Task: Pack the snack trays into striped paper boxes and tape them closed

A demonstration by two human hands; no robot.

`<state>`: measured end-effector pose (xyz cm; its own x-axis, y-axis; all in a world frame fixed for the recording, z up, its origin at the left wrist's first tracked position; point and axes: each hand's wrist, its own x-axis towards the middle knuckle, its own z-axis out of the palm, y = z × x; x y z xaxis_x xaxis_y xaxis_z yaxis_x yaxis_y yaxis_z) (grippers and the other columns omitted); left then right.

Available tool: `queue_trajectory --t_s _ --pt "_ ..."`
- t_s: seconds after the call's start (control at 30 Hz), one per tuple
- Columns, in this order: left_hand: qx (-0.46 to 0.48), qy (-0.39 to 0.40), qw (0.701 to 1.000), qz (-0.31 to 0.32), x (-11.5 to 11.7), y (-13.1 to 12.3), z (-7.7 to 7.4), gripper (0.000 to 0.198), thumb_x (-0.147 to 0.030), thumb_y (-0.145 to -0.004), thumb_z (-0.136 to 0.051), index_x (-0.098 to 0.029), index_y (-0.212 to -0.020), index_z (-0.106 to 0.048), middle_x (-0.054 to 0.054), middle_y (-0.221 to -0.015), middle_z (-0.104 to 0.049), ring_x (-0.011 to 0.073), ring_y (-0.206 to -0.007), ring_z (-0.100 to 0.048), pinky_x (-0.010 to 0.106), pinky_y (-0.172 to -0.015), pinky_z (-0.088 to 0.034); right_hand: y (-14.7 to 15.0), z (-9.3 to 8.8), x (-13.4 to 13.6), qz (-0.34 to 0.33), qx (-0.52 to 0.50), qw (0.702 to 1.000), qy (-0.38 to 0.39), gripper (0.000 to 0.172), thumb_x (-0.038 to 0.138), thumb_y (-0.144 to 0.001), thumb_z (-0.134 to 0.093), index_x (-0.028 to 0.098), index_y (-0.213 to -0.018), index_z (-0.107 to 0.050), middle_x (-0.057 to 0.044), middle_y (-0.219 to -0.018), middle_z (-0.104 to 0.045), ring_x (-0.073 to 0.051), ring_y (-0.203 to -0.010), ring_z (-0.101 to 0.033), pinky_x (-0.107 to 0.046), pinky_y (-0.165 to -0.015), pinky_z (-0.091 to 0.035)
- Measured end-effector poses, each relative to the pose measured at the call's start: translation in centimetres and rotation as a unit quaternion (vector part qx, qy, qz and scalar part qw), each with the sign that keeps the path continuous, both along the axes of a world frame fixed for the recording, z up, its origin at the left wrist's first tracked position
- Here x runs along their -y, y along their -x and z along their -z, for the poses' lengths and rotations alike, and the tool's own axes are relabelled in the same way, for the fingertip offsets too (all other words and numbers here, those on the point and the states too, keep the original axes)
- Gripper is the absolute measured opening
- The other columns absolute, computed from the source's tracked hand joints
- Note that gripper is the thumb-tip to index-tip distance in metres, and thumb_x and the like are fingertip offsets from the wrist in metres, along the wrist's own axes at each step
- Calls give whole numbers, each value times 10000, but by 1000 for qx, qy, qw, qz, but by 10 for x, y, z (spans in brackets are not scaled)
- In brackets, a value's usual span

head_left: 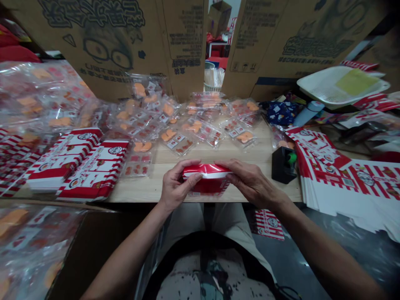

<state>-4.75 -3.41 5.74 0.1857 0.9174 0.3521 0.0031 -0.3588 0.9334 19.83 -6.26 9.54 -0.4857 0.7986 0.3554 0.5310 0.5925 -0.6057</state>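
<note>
A small red and white printed box [208, 186] stands at the table's front edge, its red top turned toward me. My left hand [177, 183] is closed on the box's left side, with the thumb lying across its near upper edge. On the opposite side, my right hand [250, 179] grips the right end, fingers along the top rim. What is inside the box is hidden. Beyond the hands lie clear plastic packets [176, 141] holding orange pieces and small red ones.
Flat red-striped cartons [93, 171] are stacked at left beside more packets. A black tape dispenser [283, 165] stands right of my hands, next to printed cardboard sheets [353, 187]. Large brown cartons [125, 46] wall the back. A white basket [325, 93] sits back right.
</note>
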Motion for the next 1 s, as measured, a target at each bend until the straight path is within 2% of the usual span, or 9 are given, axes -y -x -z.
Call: queue_trajectory --t_s 0.1,0.27,0.37,0.47,0.53,0.63,0.77,0.9,1.0 --pt "4 -4 1000 -10 2 -2 2 262 -377 -862 -756 -189 -1044 -747 61 -985 -775 188 -833 -722 268 -735 -571 3 1 0 -5 -20 1000 13 361 292 -1069 -421 265 -1396 -572 -89 -1219 -685 -224 -1089 -655 -356 -919 -525" --pt "7 -41 999 -17 7 -10 3 315 -295 -816 -797 -202 -1091 -672 38 -984 -771 176 -871 -733 269 -805 -581 7 -3 1 -8 0 999 46 377 340 -1077 -382 241 -1379 -585 -93 -1061 -658 -213 -927 -633 -359 -832 -515" --pt "-7 -57 998 -32 6 -13 2 310 -275 -834 -780 -206 -1112 -660 35 -959 -776 166 -820 -735 267 -782 -582 7 -11 1 -28 -47 991 122 368 396 -1047 -484 258 -1367 -603 -81 -1153 -682 -216 -981 -647 -343 -843 -527" --pt "-26 -103 994 -29 0 -11 -3 245 -287 -844 -778 -207 -1064 -709 47 -954 -783 183 -830 -733 290 -788 -578 10 -25 -1 -36 -106 974 198 362 421 -1058 -458 274 -1316 -665 -39 -1118 -734 -195 -933 -685 -309 -791 -553" --pt "-31 -144 989 -22 -5 -8 -8 155 -293 -874 -746 -207 -1002 -751 53 -942 -784 194 -855 -727 301 -790 -572 15 -32 -3 -20 -116 977 175 364 386 -1068 -432 278 -1294 -696 -34 -1132 -751 -198 -970 -703 -320 -830 -565" --pt "-35 -156 987 -29 -14 -3 -11 186 -301 -948 -661 -215 -1071 -770 68 -1000 -786 188 -895 -726 293 -807 -561 19 -31 -9 -5 -97 993 65 368 299 -1051 -463 281 -1366 -653 -42 -1276 -716 -211 -1080 -700 -349 -942 -555" --pt "14 -171 985 -2 -27 0 -7 202 -366 -974 -631 -219 -1037 -755 63 -1004 -780 183 -916 -721 292 -843 -539 14 -12 -23 -82 -60 994 -45 559 123 -1018 -405 338 -1533 -449 -33 -1405 -636 -192 -1230 -635 -351 -1032 -516" --pt "64 -160 981 88 -35 2 1 483 -643 -957 -513 -191 -954 -683 113 -1039 -746 246 -983 -688 390 -911 -515 4 -6 -30 -148 -11 988 -52 597 85 -1010 -369 335 -1550 -418 -82 -1388 -612 -195 -1222 -617 -360 -1017 -510" --pt "82 -95 985 120 -32 6 2 458 -617 -985 -451 -197 -978 -633 123 -1132 -706 275 -1109 -638 443 -1015 -464 1 -13 -28 -175 59 983 -14 509 203 -1032 -450 306 -1530 -453 -112 -1361 -591 -218 -1183 -610 -386 -1002 -510"
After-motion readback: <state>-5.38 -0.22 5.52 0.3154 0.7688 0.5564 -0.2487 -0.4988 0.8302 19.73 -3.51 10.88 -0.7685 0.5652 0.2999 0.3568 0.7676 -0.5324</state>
